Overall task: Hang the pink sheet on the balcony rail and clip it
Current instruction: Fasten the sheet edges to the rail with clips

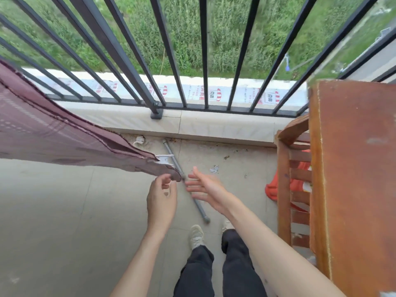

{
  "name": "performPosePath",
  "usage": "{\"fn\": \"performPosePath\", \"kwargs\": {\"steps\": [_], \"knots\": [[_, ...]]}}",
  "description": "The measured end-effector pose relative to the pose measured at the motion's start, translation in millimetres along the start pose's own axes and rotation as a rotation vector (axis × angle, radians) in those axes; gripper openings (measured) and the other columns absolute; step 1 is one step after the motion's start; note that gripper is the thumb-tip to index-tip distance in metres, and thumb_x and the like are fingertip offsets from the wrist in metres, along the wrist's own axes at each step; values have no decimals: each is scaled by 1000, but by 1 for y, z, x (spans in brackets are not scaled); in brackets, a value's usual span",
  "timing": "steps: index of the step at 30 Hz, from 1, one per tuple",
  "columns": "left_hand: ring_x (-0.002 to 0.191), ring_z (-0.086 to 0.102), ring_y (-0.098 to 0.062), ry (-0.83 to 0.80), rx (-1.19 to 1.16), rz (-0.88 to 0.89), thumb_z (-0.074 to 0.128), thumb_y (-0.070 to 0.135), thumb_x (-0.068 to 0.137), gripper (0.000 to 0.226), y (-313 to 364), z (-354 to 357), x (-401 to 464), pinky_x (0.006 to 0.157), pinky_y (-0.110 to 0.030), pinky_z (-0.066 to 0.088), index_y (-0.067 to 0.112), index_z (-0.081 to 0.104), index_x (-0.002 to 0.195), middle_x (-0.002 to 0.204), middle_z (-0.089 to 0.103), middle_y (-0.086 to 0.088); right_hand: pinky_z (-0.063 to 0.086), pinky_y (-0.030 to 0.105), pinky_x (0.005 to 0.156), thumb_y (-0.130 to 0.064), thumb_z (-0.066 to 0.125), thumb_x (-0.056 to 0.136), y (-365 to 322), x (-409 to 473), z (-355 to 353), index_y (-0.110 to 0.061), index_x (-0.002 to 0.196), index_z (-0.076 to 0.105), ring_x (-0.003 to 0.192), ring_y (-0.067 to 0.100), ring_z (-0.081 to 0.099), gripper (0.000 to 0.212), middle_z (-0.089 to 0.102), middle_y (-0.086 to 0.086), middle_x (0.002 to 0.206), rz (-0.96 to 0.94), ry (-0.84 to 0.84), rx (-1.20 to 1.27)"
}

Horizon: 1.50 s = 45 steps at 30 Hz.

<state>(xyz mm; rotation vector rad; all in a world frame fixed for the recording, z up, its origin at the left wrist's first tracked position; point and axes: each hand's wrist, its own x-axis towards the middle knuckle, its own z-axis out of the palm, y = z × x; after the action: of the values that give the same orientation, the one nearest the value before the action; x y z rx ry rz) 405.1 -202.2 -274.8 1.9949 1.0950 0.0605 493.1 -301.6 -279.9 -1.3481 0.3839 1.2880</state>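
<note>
Grey pipe [194, 197] lying on the concrete floor [64, 211] by my shoes [196, 235], orange cloth [294, 185] sitting under wooden chair [285, 172], brown tabletop [355, 168] standing right, green crops [188, 35] growing below.

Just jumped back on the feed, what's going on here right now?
A person stands on a balcony by the rail. The left hand pinches the corner of the pink sheet, which stretches off to the left. The right hand is open beside that corner, holding nothing. A grey pipe lies on the floor below. No clip is visible.
</note>
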Motion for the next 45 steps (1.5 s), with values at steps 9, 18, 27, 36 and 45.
{"fn": "performPosePath", "kwargs": {"steps": [9, 18, 27, 36, 45], "knots": [[110, 57, -32, -603, 539, 744, 33, 47, 81, 63, 33, 57, -84, 92, -41, 46, 10, 52, 128, 120, 59, -12, 16, 26, 113, -35, 45, 96, 90, -160, -128, -20, 146, 27, 140, 12, 21, 55, 27, -3, 152, -338, 734, -736], [134, 31, -24, -841, 617, 1116, 49, 34, 92, 58, 97, 165, -205, 109, -37, 29, 19, 29, 143, 145, 36, -5, 21, 37, 113, -29, 49, 94, 217, -271, -234, -20, 139, 40, 140, 21, 23, 47, 30, 3, 151, -40, 1246, -607], [122, 48, -40, -788, 720, 1281, 79, 25, 68, 56, 99, 250, -287, 94, -52, 45, 10, 59, 118, 128, 56, -17, 42, 42, 94, -48, 58, 83, 257, -268, -271, -19, 128, 54, 118, 30, 44, 53, 44, 10, 136, -54, 1317, -586], [104, 44, -20, -650, 513, 1250, 73, 7, 71, 25, 85, 216, -269, 85, -34, 47, 6, 64, 95, 101, 62, -7, 41, 33, 92, -3, 53, 84, 242, -260, -250, -11, 114, 51, 115, 28, 41, 30, 31, 9, 140, -239, 1230, -452], [104, 50, -16, -441, 250, 674, 57, 16, 88, 18, 43, 67, -227, 77, -18, 34, 15, 58, 105, 101, 58, 6, 32, 27, 85, -1, 47, 88, 169, -256, -152, -27, 144, 26, 114, 24, 41, 65, 49, -1, 108, -418, 803, -531]]}}
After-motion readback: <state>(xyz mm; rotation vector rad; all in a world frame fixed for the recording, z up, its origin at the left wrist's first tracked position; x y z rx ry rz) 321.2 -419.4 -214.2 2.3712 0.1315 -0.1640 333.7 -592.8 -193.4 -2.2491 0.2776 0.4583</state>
